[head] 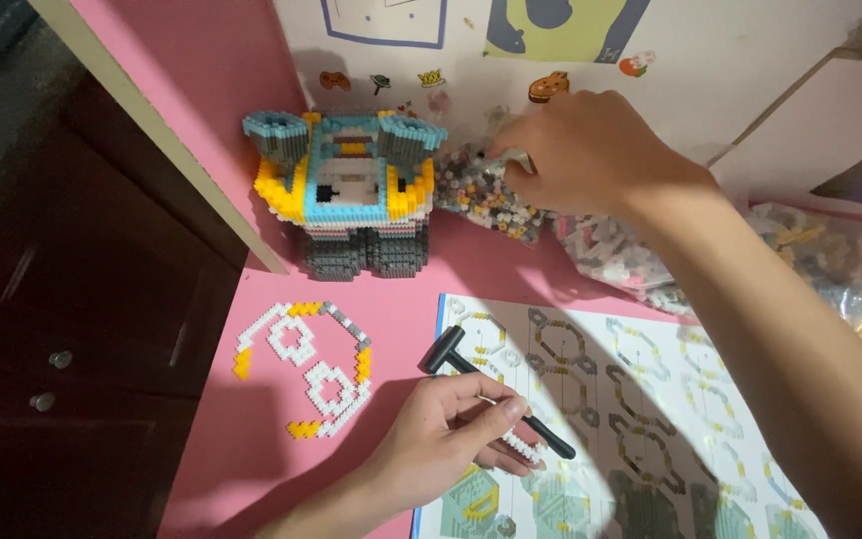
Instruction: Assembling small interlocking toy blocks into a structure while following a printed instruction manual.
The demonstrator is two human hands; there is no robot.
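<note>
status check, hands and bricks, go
Left hand holds a small black hammer and a white brick strip over the instruction sheet. Right hand pinches into a bag of loose bricks. Nothing blocking.

Left hand (451, 424) low, fingers curled, thumb extended; right hand (581, 150) reached forward, fingers pinched.

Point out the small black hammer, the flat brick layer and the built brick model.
black hammer (443, 349), head view, on its head.
flat brick layer (303, 367), head view, white middle.
brick model (346, 190), head view, front face.
</note>
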